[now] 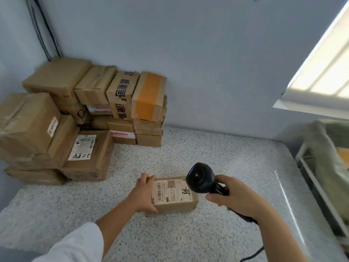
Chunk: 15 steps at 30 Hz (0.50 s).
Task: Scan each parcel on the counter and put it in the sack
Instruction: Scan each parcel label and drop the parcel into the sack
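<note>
1 parcel gripped, L hand | 1 scanner gripped, R hand | 1 sack

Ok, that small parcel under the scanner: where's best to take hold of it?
Probably the left end of the small parcel, from the left, as the left hand does: thumb on the near face, fingers over the far edge. It lies flat, label up, narrow enough to span, and the scanner in the right hand hangs over its right end.
</note>
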Available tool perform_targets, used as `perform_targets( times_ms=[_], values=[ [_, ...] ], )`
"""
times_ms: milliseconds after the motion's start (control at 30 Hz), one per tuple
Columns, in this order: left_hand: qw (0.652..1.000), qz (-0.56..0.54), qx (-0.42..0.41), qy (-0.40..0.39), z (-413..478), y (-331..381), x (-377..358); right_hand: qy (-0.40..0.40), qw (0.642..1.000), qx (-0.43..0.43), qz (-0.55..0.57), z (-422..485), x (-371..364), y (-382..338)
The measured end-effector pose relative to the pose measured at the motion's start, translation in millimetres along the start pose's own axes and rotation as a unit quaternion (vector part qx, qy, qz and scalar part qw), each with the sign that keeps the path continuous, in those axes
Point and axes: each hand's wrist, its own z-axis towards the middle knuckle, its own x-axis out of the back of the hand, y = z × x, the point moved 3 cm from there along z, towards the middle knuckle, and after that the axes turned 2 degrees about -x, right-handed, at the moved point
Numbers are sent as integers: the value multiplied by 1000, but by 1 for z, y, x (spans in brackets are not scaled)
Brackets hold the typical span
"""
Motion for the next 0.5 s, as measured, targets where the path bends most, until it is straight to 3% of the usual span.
perform_targets(
  times_ms=[133, 300, 500],
  values=[
    [998, -34, -40, 44, -4, 32, 23, 117, 991, -32, 55, -37, 10, 16],
    [991, -28, -118, 62, -11, 100, 54, 286, 950, -55, 111, -99, 28, 44],
    [978, -35, -188, 78, -37, 204, 57, 408, 904, -60, 112, -200, 55, 90]
  ],
)
